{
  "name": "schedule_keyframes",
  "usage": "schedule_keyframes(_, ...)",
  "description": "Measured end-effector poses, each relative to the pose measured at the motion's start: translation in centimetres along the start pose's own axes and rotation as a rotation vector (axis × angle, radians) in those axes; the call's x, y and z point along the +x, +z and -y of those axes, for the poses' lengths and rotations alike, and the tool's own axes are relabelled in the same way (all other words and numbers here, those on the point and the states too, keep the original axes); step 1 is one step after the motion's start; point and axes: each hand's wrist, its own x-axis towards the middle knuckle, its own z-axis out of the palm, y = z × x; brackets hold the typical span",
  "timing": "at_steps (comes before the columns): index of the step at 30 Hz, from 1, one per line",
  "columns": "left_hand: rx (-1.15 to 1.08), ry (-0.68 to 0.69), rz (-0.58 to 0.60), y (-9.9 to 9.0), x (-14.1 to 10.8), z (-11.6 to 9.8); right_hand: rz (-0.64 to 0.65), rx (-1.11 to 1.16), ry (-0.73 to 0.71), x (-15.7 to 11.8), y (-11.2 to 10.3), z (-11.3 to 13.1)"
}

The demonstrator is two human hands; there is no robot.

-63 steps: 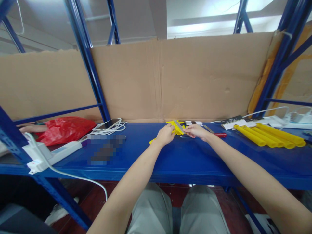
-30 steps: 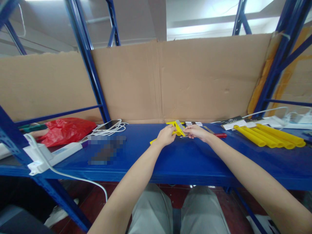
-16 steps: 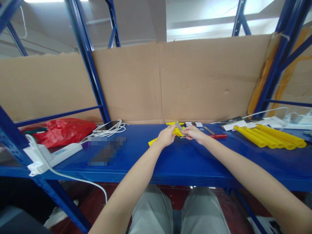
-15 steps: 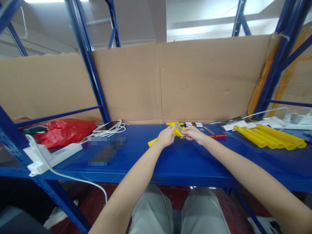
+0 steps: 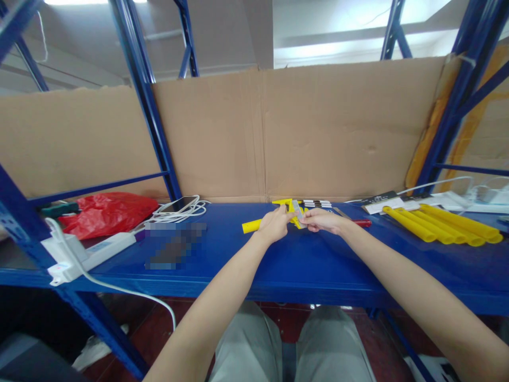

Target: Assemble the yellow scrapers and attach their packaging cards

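My left hand [image 5: 275, 224] is closed around a yellow plastic tool whose round tubular handle [image 5: 250, 227] sticks out to the left of the hand. The tool's yellow head [image 5: 281, 202] shows beyond the fingers, but its exact kind is unclear. In a pinch between thumb and fingers, my right hand [image 5: 319, 220] holds a thin, flat greyish strip [image 5: 297, 208] against the head. Whether the strip is metal or clear plastic cannot be made out. Behind my right wrist lies a tool with a red handle [image 5: 365, 223], partly covered.
Several yellow tubes [image 5: 445, 225] lie on the blue shelf [image 5: 318, 270] at right, near black-and-white packets [image 5: 379, 202]. Small black-and-white pieces [image 5: 317, 203] sit behind my hands. Leftward are a red plastic bag [image 5: 115, 213], a white cable [image 5: 178, 211], a power strip [image 5: 107, 249] and a blurred dark patch [image 5: 175, 246].
Both hands have shifted slightly, and the strip has tilted more upright against the yellow head. More of the tubular handle shows at left.
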Motion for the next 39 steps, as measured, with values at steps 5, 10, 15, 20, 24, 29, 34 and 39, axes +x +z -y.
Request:
schedule_keyframes(5, 0.009, 0.023, -0.035, 0.0, 0.0, 0.1, -0.006, -0.084, -0.099, 0.0, -0.4, 0.0)
schedule_keyframes(10, -0.020, 0.039, -0.042, 0.3, 0.0, 0.4, 0.003, -0.093, -0.149, -0.2, -0.4, 0.2)
schedule_keyframes(15, -0.013, 0.037, -0.032, 0.2, 0.0, 0.3, 0.026, -0.085, -0.133, -0.2, -0.6, -0.1)
schedule_keyframes(20, 0.002, 0.026, -0.018, -0.1, -0.1, -0.1, 0.057, -0.075, -0.039, -0.2, -1.1, -0.4)
schedule_keyframes(24, 0.024, 0.073, -0.009, -0.3, -0.1, -0.5, -0.102, 0.076, -0.039, -0.3, -1.6, -0.1)
schedule_keyframes(29, 0.051, 0.134, -0.031, -0.4, -0.1, -0.8, -0.245, 0.149, -0.100, 0.0, -1.5, 0.2)
schedule_keyframes(34, 0.039, 0.155, -0.049, -0.3, -0.1, -0.9, -0.319, 0.104, -0.140, 0.4, -0.8, 0.3)
schedule_keyframes(39, 0.007, 0.149, -0.070, -0.2, 0.0, -0.9, -0.398, 0.016, -0.173, 0.5, -0.6, 0.7)
